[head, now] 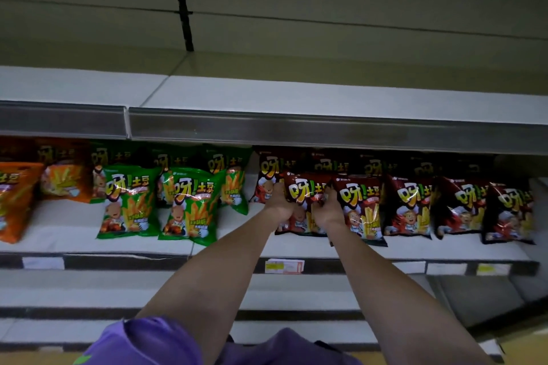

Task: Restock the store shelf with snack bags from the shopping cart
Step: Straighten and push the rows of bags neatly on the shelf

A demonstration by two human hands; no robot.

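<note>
White metal store shelf [296, 246]: runs across the view under both hands, a grey price rail along its front edge; a second white shelf board [296, 98] sits above the hands, bare on top where visible.

Dark red glossy snack bags [409, 207]: a row standing upright to the right of the right hand, more of the same behind them.

Green glossy snack bags [130, 201]: two upright in front, others behind, left of the left hand.

Orange glossy snack bags [14, 198]: furthest left of the left hand, one leaning.

Dark red snack bag held between the hands [305, 201]: upright on the shelf, touching its red neighbour on the right.

Left hand [278, 201]: fingers curled round that bag's left edge.

Right hand [327, 207]: fingers curled on its right edge.

Purple fabric sleeve [148, 341]: below the hands, at the near edge.

Yellow and white price tag [284, 266]: on the rail, below the hands.
</note>
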